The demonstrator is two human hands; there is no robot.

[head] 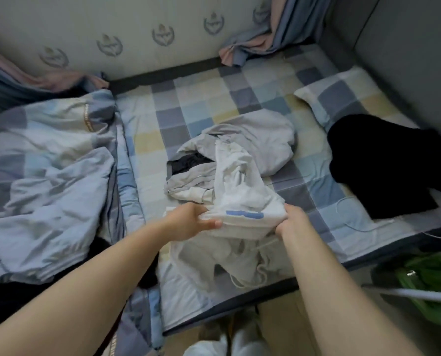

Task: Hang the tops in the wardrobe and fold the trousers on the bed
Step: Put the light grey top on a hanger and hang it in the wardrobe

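A white garment with a blue printed mark (pixel 242 201) is lifted a little above the checked bed (pixel 188 104). My left hand (pixel 195 219) pinches its left edge and my right hand (pixel 290 222) grips its right edge. Under it lies more white cloth with a drawstring (pixel 240 263). Behind it is a heap of grey and white clothes (pixel 255 140) with a dark piece (pixel 188 161) tucked in. A black garment (pixel 383 163) lies to the right, partly on the pillow (pixel 342 93).
A crumpled checked duvet (pixel 52 176) covers the bed's left side. Curtains (pixel 260 39) hang at the wall behind. A dark bin with green cloth (pixel 427 283) and a white rod (pixel 414 294) stand on the floor at the right. My feet (pixel 229 340) are at the bed's near edge.
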